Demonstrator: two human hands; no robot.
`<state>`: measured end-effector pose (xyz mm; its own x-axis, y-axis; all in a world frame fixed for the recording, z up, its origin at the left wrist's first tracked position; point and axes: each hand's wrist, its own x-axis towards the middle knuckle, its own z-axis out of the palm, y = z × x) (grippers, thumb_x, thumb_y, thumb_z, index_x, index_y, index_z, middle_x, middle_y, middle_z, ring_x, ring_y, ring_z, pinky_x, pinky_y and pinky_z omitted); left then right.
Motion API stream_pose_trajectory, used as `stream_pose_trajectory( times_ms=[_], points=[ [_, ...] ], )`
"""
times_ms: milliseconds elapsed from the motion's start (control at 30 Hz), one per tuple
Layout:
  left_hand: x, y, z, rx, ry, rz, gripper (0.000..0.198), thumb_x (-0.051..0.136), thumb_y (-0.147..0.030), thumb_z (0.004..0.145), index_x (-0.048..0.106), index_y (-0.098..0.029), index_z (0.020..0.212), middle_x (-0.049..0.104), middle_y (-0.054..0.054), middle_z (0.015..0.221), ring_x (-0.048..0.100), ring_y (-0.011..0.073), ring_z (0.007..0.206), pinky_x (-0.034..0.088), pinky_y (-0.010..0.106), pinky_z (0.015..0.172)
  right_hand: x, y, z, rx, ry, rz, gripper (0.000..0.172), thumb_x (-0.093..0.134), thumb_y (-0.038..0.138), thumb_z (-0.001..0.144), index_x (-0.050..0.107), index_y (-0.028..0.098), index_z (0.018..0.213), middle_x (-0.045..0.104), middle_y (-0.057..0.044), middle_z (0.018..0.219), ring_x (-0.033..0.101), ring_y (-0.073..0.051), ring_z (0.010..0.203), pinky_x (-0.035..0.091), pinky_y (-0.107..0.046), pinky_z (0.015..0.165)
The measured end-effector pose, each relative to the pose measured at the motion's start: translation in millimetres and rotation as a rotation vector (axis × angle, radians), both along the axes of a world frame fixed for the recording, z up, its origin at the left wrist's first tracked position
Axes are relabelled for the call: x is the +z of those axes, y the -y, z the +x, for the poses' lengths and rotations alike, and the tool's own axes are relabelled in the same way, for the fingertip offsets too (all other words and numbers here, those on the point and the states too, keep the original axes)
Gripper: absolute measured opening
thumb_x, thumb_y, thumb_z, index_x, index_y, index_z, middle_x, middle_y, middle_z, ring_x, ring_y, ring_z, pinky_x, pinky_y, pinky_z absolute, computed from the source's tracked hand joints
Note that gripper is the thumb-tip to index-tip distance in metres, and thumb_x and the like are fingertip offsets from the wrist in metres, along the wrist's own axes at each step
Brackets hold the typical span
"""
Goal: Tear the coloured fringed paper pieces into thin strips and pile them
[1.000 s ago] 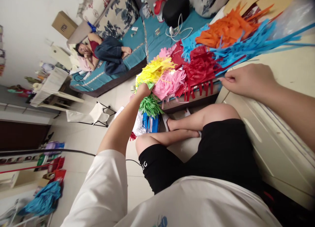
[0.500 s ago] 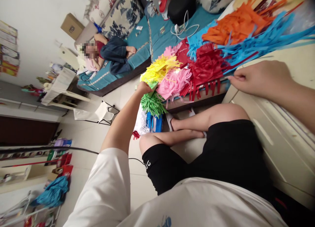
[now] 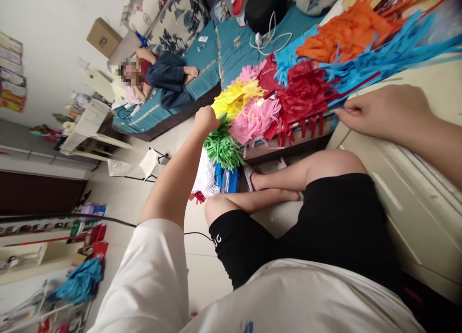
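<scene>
My left hand (image 3: 207,120) is closed, its fingers pinching a green strip (image 3: 222,116) just above a bunch of green paper fringe (image 3: 223,147). Yellow fringe (image 3: 238,97) and pink fringe (image 3: 254,121) lie beside that hand. My right hand (image 3: 388,109) is closed at the edge of a cream cabinet (image 3: 415,208), thumb and finger pressed together. Whatever lies between those fingertips is too small to make out. Nearest to it are red fringe (image 3: 303,90) and long blue strips (image 3: 382,58). Orange strips (image 3: 346,32) lie on top of the blue ones.
White fringe (image 3: 205,176) hangs by a blue box-like thing (image 3: 228,180) near my knee. A person (image 3: 168,78) lies on the teal sofa (image 3: 202,95). A white cable (image 3: 274,39) and black round case (image 3: 266,8) rest there too. A folding stool (image 3: 149,164) stands left.
My left hand has moved slightly left and up, away from the pink fringe, with the green strip in it. My right hand stays almost where it was.
</scene>
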<state>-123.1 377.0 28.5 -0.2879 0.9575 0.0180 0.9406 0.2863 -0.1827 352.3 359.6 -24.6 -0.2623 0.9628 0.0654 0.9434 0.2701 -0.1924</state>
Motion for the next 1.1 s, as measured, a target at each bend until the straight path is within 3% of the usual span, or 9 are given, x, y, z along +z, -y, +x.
stream_pose_trajectory(
  times_ms=[133, 333, 633, 833, 1100],
  points=[
    [11.4, 1, 2, 0.035, 0.030, 0.064, 0.030, 0.072, -0.032, 0.091, 0.083, -0.009, 0.107, 0.080, 0.021, 0.107, 0.074, 0.0383, 0.116, 0.056, 0.040, 0.108, -1.5, 0, 1, 0.008, -0.014, 0.017, 0.043, 0.060, 0.053, 0.097, 0.045, 0.025, 0.067, 0.050, -0.005, 0.067, 0.037, -0.022, 0.065, 0.025, -0.038, 0.066],
    [20.8, 4, -2, 0.064, 0.053, 0.132, 0.028, 0.068, -0.029, 0.089, 0.083, -0.015, 0.109, 0.081, 0.020, 0.112, 0.073, 0.0383, 0.115, 0.056, 0.041, 0.106, -3.6, 1, 3, 0.010, -0.009, 0.028, 0.041, 0.062, 0.052, 0.095, 0.046, 0.025, 0.069, 0.053, -0.005, 0.068, 0.042, -0.023, 0.069, 0.024, -0.039, 0.068],
    [20.1, 1, -2, 0.024, 0.072, 0.113, 0.023, 0.065, -0.024, 0.091, 0.081, -0.016, 0.105, 0.080, 0.018, 0.107, 0.073, 0.0357, 0.112, 0.056, 0.039, 0.104, 1.5, 6, 0, 0.019, -0.042, 0.054, 0.040, 0.065, 0.046, 0.091, 0.041, 0.024, 0.069, 0.048, -0.004, 0.066, 0.033, -0.021, 0.065, 0.024, -0.037, 0.065],
    [15.5, -2, -2, 0.011, 0.031, -0.019, 0.025, 0.065, -0.022, 0.087, 0.082, -0.015, 0.104, 0.079, 0.018, 0.103, 0.072, 0.0351, 0.109, 0.057, 0.038, 0.099, 1.3, 6, 1, 0.023, -0.039, 0.033, 0.040, 0.063, 0.046, 0.095, 0.040, 0.024, 0.071, 0.046, -0.003, 0.067, 0.034, -0.020, 0.067, 0.023, -0.037, 0.068],
    [24.8, -10, -22, -0.012, 0.121, 0.073, 0.026, 0.060, -0.024, 0.093, 0.080, -0.014, 0.107, 0.077, 0.011, 0.102, 0.070, 0.0277, 0.104, 0.055, 0.034, 0.100, -1.9, 6, 2, 0.044, -0.059, 0.064, 0.038, 0.062, 0.046, 0.095, 0.042, 0.025, 0.071, 0.049, -0.004, 0.067, 0.039, -0.022, 0.069, 0.023, -0.038, 0.068]
  ],
)
